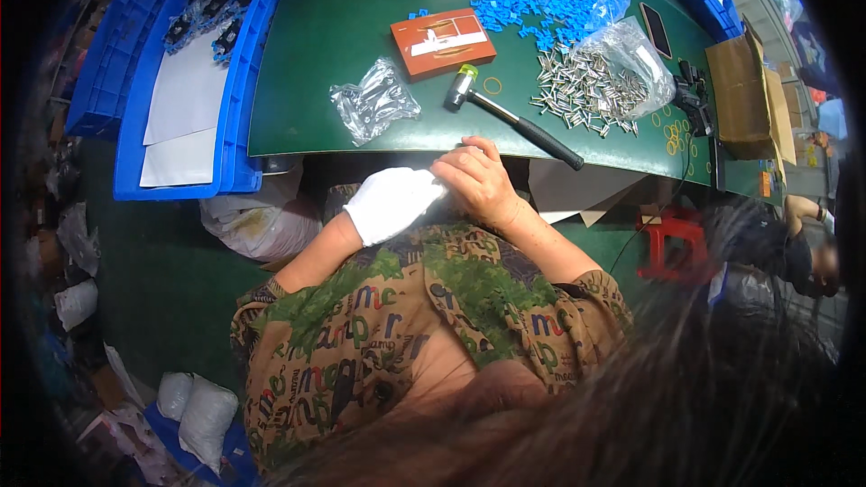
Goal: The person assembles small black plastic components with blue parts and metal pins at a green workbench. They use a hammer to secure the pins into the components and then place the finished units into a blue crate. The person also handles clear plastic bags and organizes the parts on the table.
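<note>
My left hand [394, 205] wears a white glove and lies in front of the table's near edge, above my lap. Its fingertips are hidden under my right hand [482, 182], so I cannot see whether they are curled. The bare right hand has its fingers bent over the finger end of the white glove, closed on it. Just beyond them on the table lies a hammer [520, 124] with a black grip, a steel shaft and a yellow-green tip. Left of it rests a clear plastic bag [374, 102] holding dark parts.
An orange-brown box [443, 42] sits behind the hammer. Blue plastic pieces [541, 4] and metal pins [588, 90] are heaped at the back right. A phone [656, 31] and an open carton [745, 95] stand farther right. Blue crates [236, 99] flank the left. Another person [783, 243] is at right.
</note>
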